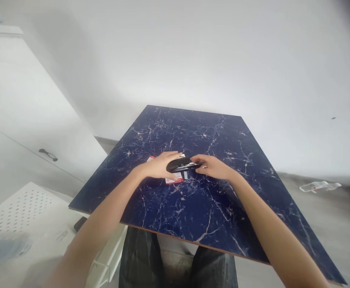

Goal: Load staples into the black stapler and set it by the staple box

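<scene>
A glossy black, stapler-like object [179, 164] with a rounded end and a silvery part is held between both hands above the table. My left hand [158, 165] curls around its rounded left end, thumb on the near side and fingers on the far side. At the right end, the fingers and thumb of my right hand [213, 167] close on it. Beneath the left hand lies a red and white card or flat packet [174, 181], partly covered. A small pale strip [186, 175] shows beside it, too small to identify.
The dark blue marbled table [189, 208] stands close to a white wall [193, 56]. On the left are a white cabinet [19, 104] with a dark handle and a white perforated surface [31, 208]. A clear plastic bottle [319, 186] lies on the floor at right.
</scene>
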Action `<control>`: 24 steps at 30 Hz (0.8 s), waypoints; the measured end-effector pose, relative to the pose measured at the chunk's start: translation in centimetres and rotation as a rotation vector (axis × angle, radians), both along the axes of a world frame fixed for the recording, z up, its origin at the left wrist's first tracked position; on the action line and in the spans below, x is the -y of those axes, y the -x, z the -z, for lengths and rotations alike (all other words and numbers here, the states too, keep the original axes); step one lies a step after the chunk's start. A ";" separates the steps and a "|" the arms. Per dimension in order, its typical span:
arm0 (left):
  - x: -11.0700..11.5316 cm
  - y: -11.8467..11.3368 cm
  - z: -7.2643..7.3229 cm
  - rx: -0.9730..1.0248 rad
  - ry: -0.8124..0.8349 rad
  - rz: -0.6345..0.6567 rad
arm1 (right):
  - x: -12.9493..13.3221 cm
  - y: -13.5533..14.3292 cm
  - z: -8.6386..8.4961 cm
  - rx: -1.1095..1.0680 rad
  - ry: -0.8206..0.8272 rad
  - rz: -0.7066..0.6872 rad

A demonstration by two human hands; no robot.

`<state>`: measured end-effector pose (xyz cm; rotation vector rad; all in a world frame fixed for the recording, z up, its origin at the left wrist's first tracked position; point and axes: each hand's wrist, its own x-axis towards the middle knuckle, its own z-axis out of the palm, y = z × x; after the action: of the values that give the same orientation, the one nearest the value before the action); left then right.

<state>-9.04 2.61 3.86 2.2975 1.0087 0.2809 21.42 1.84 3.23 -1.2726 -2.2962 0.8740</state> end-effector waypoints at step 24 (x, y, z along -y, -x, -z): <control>1.1 0.1 -2.1 -0.002 -0.030 -0.048 | 3.1 0.1 3.7 0.008 -0.309 0.326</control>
<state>-9.18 1.54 5.94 2.3032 1.0684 0.3158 21.30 -1.29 -0.52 -1.4481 -2.0467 0.3871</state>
